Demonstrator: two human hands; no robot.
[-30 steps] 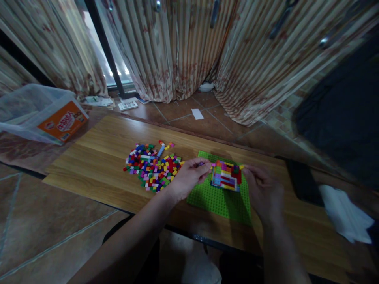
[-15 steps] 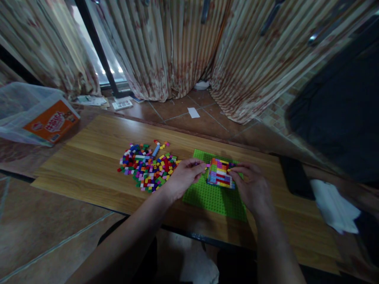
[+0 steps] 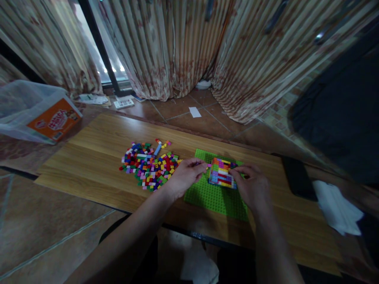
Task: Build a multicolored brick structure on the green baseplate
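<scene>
A green studded baseplate (image 3: 215, 198) lies on the wooden table (image 3: 97, 157). On it stands a small multicoloured brick build (image 3: 220, 176). My left hand (image 3: 185, 177) is closed in a pinch at the build's left side, with something small and purple between its fingertips. My right hand (image 3: 253, 187) is curled against the build's right side, fingers touching the bricks. A heap of loose coloured bricks (image 3: 149, 165) lies on the table just left of my left hand.
A clear plastic box (image 3: 26, 108) with an orange label stands off the table's far left corner. A black flat object (image 3: 297, 179) and a white cloth (image 3: 336, 207) lie at the right end. Striped curtains hang behind, above a tiled floor.
My right hand has moved left onto the build's right side. My left hand stays pinched at its left edge. The camera has shifted slightly.
</scene>
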